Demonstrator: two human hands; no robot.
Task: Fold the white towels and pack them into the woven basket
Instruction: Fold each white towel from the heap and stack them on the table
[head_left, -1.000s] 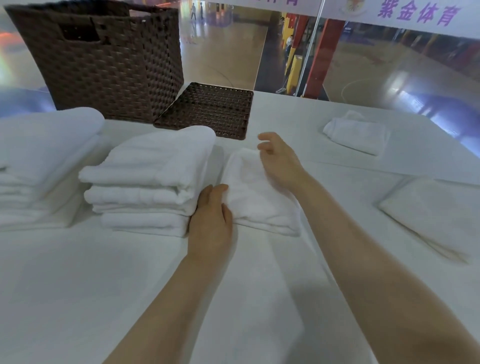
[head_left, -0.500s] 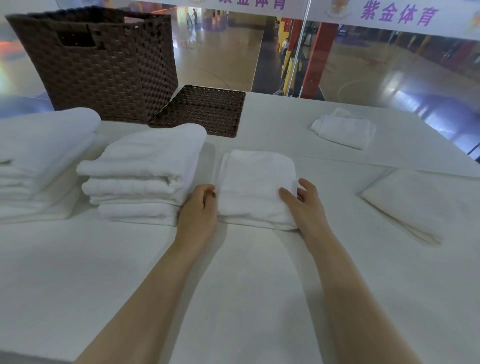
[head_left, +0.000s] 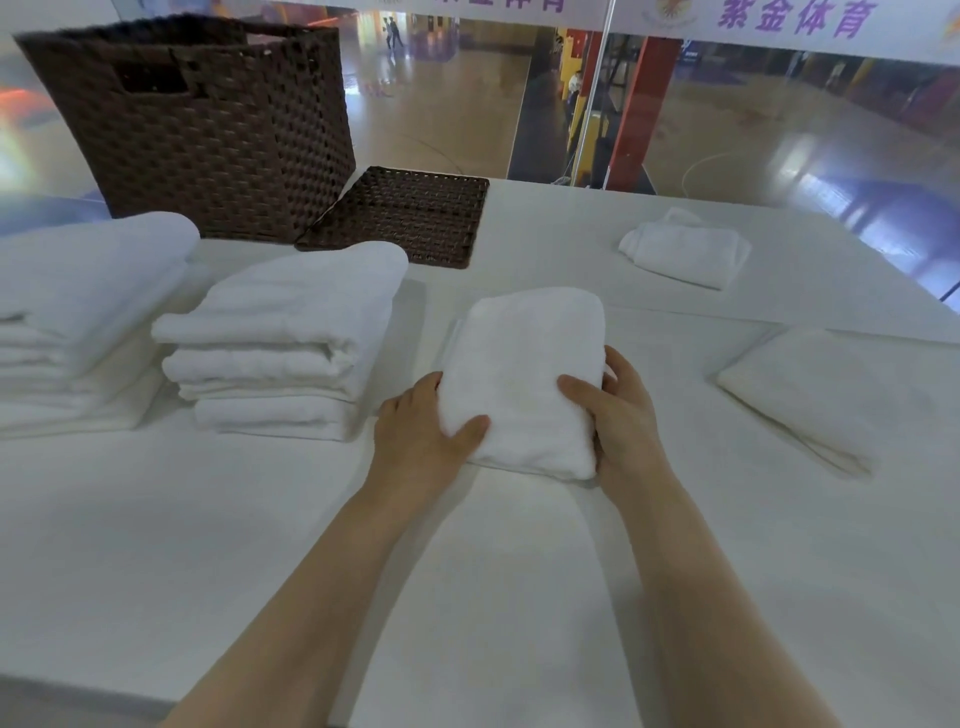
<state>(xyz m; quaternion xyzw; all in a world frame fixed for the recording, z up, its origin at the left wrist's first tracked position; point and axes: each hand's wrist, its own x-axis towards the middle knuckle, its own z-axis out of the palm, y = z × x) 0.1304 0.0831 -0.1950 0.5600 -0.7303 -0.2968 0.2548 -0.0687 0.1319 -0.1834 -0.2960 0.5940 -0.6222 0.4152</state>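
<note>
— Both hands had closed in on the folded white terry towel (head_left: 522, 374) since a moment earlier, when they only lay beside its near corners; its near end now looked raised off the white table (head_left: 467, 597).

— How were they holding it?

— The left hand (head_left: 421, 441) gripped the near-left corner, thumb on top and fingers hidden beneath. The right hand (head_left: 621, 421) clasped the near-right edge, thumb across the top, fingers curled round the side.

— Which way did the towel run?

— Its long axis pointed away from the person, toward the flat brown woven lid (head_left: 410, 215) lying beyond it. The rounded fold faced the far end.

— And everything else, taken from that towel?

— Just to its left sat a stack of folded white towels (head_left: 283, 343), and farther left a second white stack (head_left: 83, 317). Beyond those stood the tall dark brown woven basket (head_left: 208, 135). Far right lay a small folded white towel (head_left: 685, 247), and near right a flat folded white cloth (head_left: 810, 395).

— Any writing?

— Purple characters on a white banner (head_left: 795, 18), reading 紫金体育.
</note>
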